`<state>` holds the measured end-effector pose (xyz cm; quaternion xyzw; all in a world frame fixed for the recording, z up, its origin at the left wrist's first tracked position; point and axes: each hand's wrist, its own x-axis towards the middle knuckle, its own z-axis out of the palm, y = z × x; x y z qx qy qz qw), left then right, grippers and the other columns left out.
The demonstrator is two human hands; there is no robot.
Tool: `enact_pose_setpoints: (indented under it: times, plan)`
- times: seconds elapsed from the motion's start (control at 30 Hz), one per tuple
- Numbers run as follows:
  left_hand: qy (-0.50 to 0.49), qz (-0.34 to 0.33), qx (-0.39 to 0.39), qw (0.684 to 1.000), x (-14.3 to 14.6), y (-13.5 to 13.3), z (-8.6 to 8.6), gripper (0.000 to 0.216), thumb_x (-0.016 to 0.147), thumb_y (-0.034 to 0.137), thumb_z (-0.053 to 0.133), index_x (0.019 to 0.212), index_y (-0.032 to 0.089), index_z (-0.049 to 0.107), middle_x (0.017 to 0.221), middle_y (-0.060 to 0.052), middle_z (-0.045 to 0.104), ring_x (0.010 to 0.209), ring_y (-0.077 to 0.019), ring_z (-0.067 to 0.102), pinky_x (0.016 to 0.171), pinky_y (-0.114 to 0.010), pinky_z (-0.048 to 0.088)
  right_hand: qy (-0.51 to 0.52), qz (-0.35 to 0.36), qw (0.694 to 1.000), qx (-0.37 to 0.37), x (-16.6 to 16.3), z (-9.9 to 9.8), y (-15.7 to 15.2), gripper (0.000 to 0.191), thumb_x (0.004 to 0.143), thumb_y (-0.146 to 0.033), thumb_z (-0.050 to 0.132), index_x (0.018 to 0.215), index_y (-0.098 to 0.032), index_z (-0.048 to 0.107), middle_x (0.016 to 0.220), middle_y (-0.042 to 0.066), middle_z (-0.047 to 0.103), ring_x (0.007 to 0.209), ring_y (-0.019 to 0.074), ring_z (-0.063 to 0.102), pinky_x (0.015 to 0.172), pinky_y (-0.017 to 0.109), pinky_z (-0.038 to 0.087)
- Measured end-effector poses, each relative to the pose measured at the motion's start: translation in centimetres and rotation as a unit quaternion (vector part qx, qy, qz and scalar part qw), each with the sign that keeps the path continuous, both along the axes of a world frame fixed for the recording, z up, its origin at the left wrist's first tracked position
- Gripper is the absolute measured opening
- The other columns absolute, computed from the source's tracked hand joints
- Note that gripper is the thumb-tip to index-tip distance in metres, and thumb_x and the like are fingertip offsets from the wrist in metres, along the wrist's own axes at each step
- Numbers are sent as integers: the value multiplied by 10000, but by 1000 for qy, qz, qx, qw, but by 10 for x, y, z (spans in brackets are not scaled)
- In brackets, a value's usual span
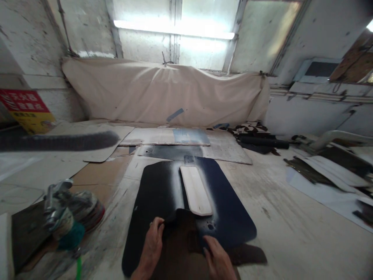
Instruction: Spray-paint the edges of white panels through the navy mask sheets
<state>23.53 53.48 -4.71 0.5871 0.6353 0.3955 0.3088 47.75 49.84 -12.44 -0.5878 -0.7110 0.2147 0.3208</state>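
A large dark panel (pixel 233 217), black at left and navy at right, lies flat with pale spray marks. On its middle rests a long white strip-shaped plate (pixel 196 190). Between my hands is a dark brown, leather-like sheet (pixel 180 249), its far edge raised and curling near the plate's close end. My left hand (pixel 153 245) pinches the sheet's left corner between thumb and fingers. At the sheet's right edge, my right hand (pixel 217 256) is closed with thumb and fingers together over the navy side. A brown flap (pixel 249 253) sticks out beyond the right hand.
A spray gun (pixel 62 214) with a green hose stands at left by a dirty round pot (pixel 87 208). Spray-stained boards (pixel 163 136) lie behind the panel. Dark rolls and scraps (pixel 259 140) sit at back right, stacked pieces (pixel 335 171) at right. A beige cloth (pixel 175 93) hangs behind.
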Motion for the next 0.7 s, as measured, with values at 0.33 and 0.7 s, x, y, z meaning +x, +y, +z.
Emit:
enact_pose_setpoints:
  times: [0.33,0.7]
  plan:
    - [1,-7,0,1000,-10,13,17,268,790,437,363,754,237,537,713,-18,605,709,-200,577,705,-349,465,551,-187,807,-95,-99,13,91,488,712,-460,558,1074,-135,593,921,77,694,964,240,614,865,359,477]
    - [-20,38,22,999,-26,23,23,275,773,447,383,778,227,548,737,-27,625,737,-217,598,703,-361,480,461,-214,861,-20,-92,45,127,428,623,-295,527,993,-110,637,933,105,681,1116,289,496,1027,408,282]
